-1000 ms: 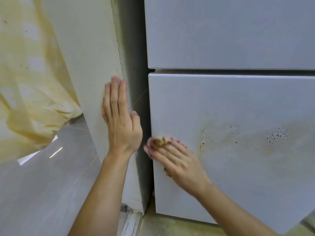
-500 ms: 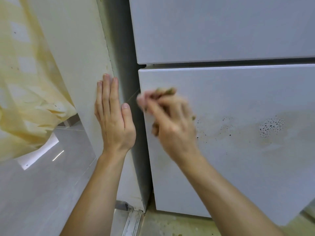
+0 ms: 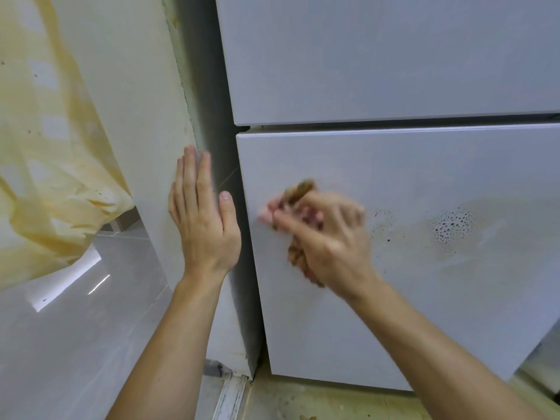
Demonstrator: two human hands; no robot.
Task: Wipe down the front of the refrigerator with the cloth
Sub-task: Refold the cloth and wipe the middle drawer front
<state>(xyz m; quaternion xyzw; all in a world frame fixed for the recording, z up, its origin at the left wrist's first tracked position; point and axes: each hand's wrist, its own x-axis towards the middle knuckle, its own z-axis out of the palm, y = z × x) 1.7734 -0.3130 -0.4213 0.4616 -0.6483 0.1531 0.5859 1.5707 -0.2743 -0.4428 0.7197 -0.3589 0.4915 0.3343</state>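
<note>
- Brown cloth (image 3: 298,257) sits bunched under the right hand (image 3: 330,237), pressed on the lower door (image 3: 424,313) of the refrigerator (image 3: 378,56). Both have slid down a bit from the door's top edge since a moment ago.
- The right hand is blurry. Its fingers curl and pinch the cloth, which pokes out at 12 and 6 o'clock.
- Dark spots (image 3: 453,225) lie at 3 o'clock of it.
- At 9 o'clock the left hand (image 3: 204,225) still lies flat on the wall (image 3: 136,116), fingers pressed together, thumb apart.
</note>
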